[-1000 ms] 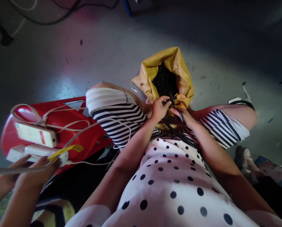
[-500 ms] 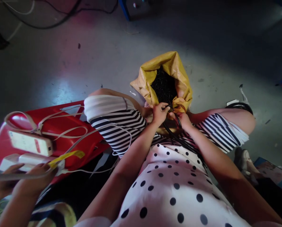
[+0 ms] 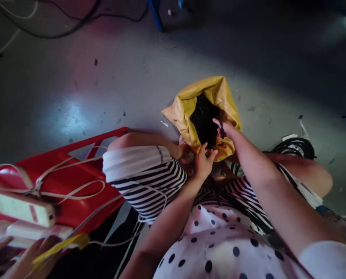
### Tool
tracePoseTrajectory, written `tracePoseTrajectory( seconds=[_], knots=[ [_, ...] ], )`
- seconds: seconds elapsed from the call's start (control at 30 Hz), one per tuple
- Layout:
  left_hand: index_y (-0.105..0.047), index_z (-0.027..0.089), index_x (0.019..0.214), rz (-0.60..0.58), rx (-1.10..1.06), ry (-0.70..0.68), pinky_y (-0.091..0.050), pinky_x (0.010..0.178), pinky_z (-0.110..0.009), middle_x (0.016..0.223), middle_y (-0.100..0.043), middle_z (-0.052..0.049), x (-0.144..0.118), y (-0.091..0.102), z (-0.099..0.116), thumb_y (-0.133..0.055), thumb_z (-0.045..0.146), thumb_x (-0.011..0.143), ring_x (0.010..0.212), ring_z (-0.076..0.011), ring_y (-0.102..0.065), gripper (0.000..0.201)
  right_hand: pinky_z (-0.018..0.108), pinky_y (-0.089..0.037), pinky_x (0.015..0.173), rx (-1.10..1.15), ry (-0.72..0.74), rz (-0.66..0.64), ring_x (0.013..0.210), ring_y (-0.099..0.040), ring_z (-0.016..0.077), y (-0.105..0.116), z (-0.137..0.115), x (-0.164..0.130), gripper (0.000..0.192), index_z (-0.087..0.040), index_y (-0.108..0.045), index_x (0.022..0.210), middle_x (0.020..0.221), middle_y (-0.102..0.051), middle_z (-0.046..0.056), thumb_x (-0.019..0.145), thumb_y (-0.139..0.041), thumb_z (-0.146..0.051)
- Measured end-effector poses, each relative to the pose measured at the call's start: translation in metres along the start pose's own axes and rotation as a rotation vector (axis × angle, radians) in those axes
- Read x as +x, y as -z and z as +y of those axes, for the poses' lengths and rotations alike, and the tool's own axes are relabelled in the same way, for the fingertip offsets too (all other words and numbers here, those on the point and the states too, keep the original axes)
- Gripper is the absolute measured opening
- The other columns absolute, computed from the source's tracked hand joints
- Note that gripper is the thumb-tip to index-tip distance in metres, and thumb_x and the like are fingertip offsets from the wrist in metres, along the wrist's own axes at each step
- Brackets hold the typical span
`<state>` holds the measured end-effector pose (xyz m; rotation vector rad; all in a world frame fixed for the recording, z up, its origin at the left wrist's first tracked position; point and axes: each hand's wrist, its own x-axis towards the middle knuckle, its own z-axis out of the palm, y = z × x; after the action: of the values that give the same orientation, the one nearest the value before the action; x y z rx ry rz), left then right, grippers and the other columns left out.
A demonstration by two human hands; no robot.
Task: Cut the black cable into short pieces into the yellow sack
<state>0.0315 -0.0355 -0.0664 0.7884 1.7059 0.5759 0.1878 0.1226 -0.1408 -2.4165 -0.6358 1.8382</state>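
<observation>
A yellow woven bag [image 3: 180, 116] stands with its mouth rolled back between my knees, filled with a dark mass of small black pieces [image 3: 203, 118]. My right hand [image 3: 227, 128] is over the right side of its mouth; the fingers are curled, with a thin black strip [image 3: 221, 126] against them. What kind of strip it is, I cannot make out. My left hand [image 3: 204, 162] is at the near rim, thumb and index finger apart, with nothing clearly visible between them. Black cables [image 3: 242, 205] lie across my lap, partly hidden by my right forearm.
On the left, a red plastic stool [image 3: 74, 186] carries a phone-like device [image 3: 23, 207], white boxes [image 3: 39, 229] and white cords. Another person's hands [image 3: 39, 252] are beside it with a yellow strip [image 3: 61, 248]. A coil of black cable [image 3: 295, 147] lies by my right knee.
My right hand has left the cable in front of my lap and moved up to the bag's mouth. My left hand's thumb and index finger have come apart. The view has shifted slightly.
</observation>
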Motion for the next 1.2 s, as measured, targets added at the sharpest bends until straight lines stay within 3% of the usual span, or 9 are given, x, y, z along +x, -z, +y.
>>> tracePoseTrajectory(
  seconds=[0.13, 0.3, 0.5, 0.6, 0.83, 1.0, 1.13, 1.2],
  knots=[
    [-0.081, 0.019, 0.122, -0.017, 0.016, 0.025, -0.063, 0.102, -0.042, 0.110, -0.087, -0.011, -0.011, 0.001, 0.002, -0.090, 0.024, 0.093, 0.105, -0.0275, -0.082, 0.031, 0.026, -0.053, 0.047, 0.245, -0.158, -0.042, 0.045, -0.052, 0.0157, -0.020, -0.022, 0.031, 0.043, -0.023, -0.063, 0.101, 0.054, -0.053, -0.004, 0.114, -0.062, -0.064],
    [-0.081, 0.021, 0.112, -0.055, -0.043, 0.056, -0.062, 0.101, -0.039, 0.113, -0.087, -0.009, -0.022, 0.003, 0.007, -0.087, 0.024, 0.094, 0.108, -0.0261, -0.081, 0.019, 0.026, -0.051, 0.049, 0.236, -0.175, -0.051, 0.048, -0.052, 0.0161, -0.026, -0.021, 0.048, 0.039, -0.023, -0.063, 0.109, 0.057, -0.053, -0.005, 0.115, -0.061, -0.061],
    [-0.079, 0.021, 0.111, -0.104, -0.090, 0.100, -0.060, 0.093, -0.035, 0.103, -0.085, -0.006, -0.029, 0.009, 0.011, -0.083, 0.030, 0.096, 0.097, -0.0236, -0.079, 0.018, 0.024, -0.050, 0.065, 0.193, -0.185, -0.048, 0.056, -0.052, 0.0093, -0.022, -0.018, 0.062, 0.047, -0.014, -0.060, 0.110, 0.067, -0.054, -0.007, 0.115, -0.061, -0.061],
    [-0.079, 0.020, 0.112, -0.128, -0.078, 0.124, -0.058, 0.085, -0.034, 0.092, -0.082, -0.004, -0.031, 0.012, 0.013, -0.081, 0.033, 0.097, 0.087, -0.0227, -0.077, 0.020, 0.026, -0.052, 0.064, 0.188, -0.196, -0.043, 0.056, -0.052, 0.0110, -0.020, -0.023, 0.071, 0.045, -0.017, -0.062, 0.106, 0.067, -0.055, -0.007, 0.112, -0.065, -0.061],
    [-0.079, 0.020, 0.110, -0.160, -0.094, 0.148, -0.057, 0.083, -0.033, 0.093, -0.083, -0.005, -0.033, 0.013, 0.011, -0.080, 0.034, 0.098, 0.086, -0.0223, -0.077, 0.019, 0.027, -0.051, 0.062, 0.121, -0.141, -0.029, 0.053, -0.049, 0.0108, -0.021, -0.030, 0.084, 0.039, -0.019, -0.060, 0.096, 0.060, -0.051, -0.008, 0.116, -0.065, -0.052],
    [-0.079, 0.020, 0.103, -0.113, -0.126, 0.110, -0.057, 0.085, -0.032, 0.097, -0.084, -0.006, -0.030, 0.007, 0.011, -0.079, 0.032, 0.097, 0.090, -0.0219, -0.077, 0.013, 0.025, -0.042, 0.047, 0.075, -0.056, 0.008, 0.047, -0.046, 0.0127, -0.017, 0.002, 0.044, 0.044, -0.024, -0.057, 0.087, 0.057, -0.050, -0.005, 0.113, -0.069, -0.057],
    [-0.075, 0.021, 0.095, -0.006, -0.168, 0.074, -0.057, 0.086, -0.032, 0.092, -0.081, -0.005, -0.021, 0.006, 0.016, -0.073, 0.035, 0.103, 0.088, -0.0204, -0.075, 0.017, 0.026, -0.042, 0.046, -0.013, 0.190, -0.054, 0.049, -0.050, 0.0135, -0.002, 0.038, -0.027, 0.060, -0.025, -0.055, 0.072, 0.057, -0.054, -0.001, 0.100, -0.079, -0.073],
    [-0.075, 0.021, 0.099, 0.066, -0.189, 0.064, -0.059, 0.086, -0.031, 0.094, -0.080, -0.005, -0.016, 0.008, 0.020, -0.071, 0.041, 0.106, 0.089, -0.0200, -0.074, 0.022, 0.027, -0.042, 0.048, -0.024, 0.304, -0.104, 0.050, -0.051, 0.0137, 0.005, 0.056, -0.066, 0.067, -0.025, -0.054, 0.070, 0.058, -0.055, -0.001, 0.092, -0.081, -0.081]
  ],
)
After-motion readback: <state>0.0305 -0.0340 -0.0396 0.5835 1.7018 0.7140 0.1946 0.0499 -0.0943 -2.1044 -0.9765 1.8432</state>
